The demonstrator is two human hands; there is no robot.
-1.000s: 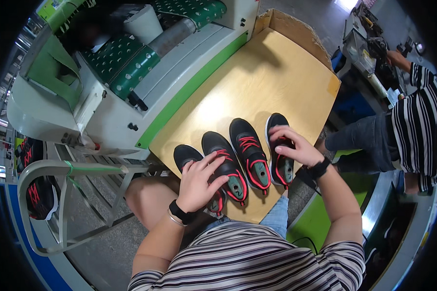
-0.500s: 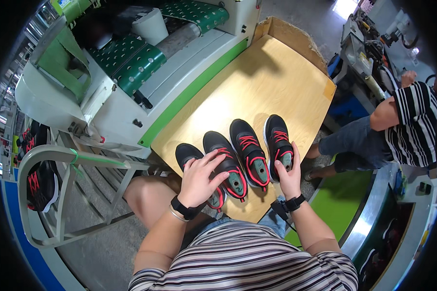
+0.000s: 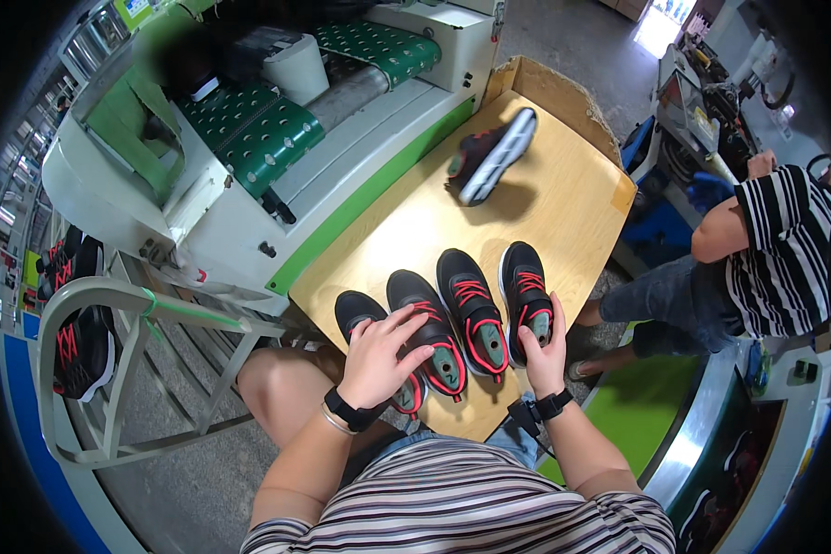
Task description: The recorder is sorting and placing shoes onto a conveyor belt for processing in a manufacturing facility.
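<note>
A row of black sneakers with red laces and green lasts inside lies on the wooden board in front of me, toes pointing away. My left hand (image 3: 385,355) rests with spread fingers over the leftmost sneaker (image 3: 358,307) and the second sneaker (image 3: 408,288), touching the second one's laces. My right hand (image 3: 545,349) grips the rightmost sneaker (image 3: 526,279) at its heel, thumb and fingers on either side. Between them sits the third sneaker (image 3: 468,294), untouched. Farther off, another sneaker (image 3: 494,155) is tilted on its side, white sole showing, slightly blurred, its shadow beside it.
A wooden board (image 3: 563,175) has a cardboard edge (image 3: 563,88) at its far end. Left of it stands a machine with a green perforated belt (image 3: 249,125). A metal rack (image 3: 125,369) holds more sneakers (image 3: 78,346). At the right, a person in stripes (image 3: 776,249) works.
A tilted sneaker has appeared over the far part of the board. The view has shifted slightly, while both my hands stay on the row of sneakers.
</note>
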